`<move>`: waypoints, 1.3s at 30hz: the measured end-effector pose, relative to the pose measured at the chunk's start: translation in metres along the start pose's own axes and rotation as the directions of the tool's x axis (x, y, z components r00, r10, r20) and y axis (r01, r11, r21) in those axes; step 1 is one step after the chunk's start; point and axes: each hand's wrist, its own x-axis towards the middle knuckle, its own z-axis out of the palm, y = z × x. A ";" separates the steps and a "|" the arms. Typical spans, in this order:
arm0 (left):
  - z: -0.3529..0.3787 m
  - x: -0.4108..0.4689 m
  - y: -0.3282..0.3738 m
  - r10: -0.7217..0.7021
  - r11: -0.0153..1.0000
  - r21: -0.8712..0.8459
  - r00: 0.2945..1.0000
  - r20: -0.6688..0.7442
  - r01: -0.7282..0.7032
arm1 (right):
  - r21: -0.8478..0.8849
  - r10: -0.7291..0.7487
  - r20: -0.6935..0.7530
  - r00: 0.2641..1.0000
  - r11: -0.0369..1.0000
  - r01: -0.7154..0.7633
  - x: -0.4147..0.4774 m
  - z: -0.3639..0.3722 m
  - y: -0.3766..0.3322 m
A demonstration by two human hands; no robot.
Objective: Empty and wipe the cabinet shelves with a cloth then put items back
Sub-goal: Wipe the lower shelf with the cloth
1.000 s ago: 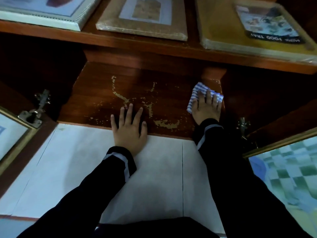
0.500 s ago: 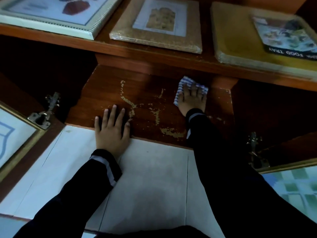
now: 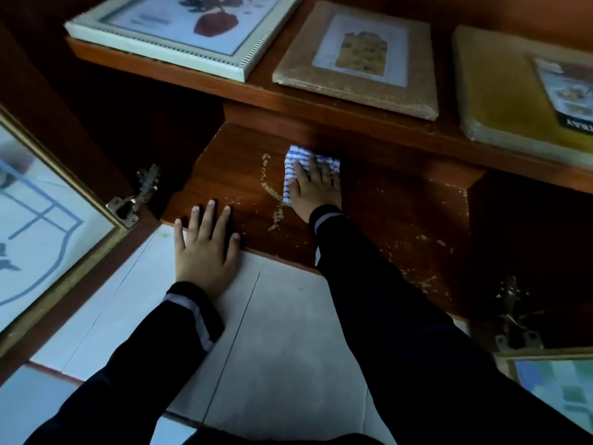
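- One label on the yellow wrapped tray, far right, carries white capitals, upside down and cut by the frame edge; only part of "TRAY" reads.
- Right hand: grip spread flat, fingers straight, pressing the blue-checked cloth onto the bottom shelf near its back edge. A second ago it pressed at the shelf's right end; it is now left of centre.
- Left hand: grip apart, palm flat across the shelf's front edge and the floor tiles, as before.
- Pale flaked patches lie just left of the cloth.
- Upper shelf carries a white frame and a brown frame; a hinge and an open door stand left.
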 end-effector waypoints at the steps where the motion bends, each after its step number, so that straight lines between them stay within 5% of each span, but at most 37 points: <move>1: 0.000 -0.001 -0.002 -0.007 1.000 0.007 1.000 -0.004 0.007 | 0.001 -0.015 0.001 1.000 1.000 0.015 0.001 0.002 -0.005; 27: -0.013 -0.036 -0.041 -0.077 0.995 0.066 0.997 -0.015 0.077 | 0.013 -0.326 -0.129 0.936 0.944 0.331 -0.069 0.037 -0.071; 39: -0.025 -0.062 -0.063 -0.169 0.984 -0.065 0.986 -0.001 0.168 | -0.065 -0.396 0.095 0.913 0.913 0.402 -0.058 0.029 -0.126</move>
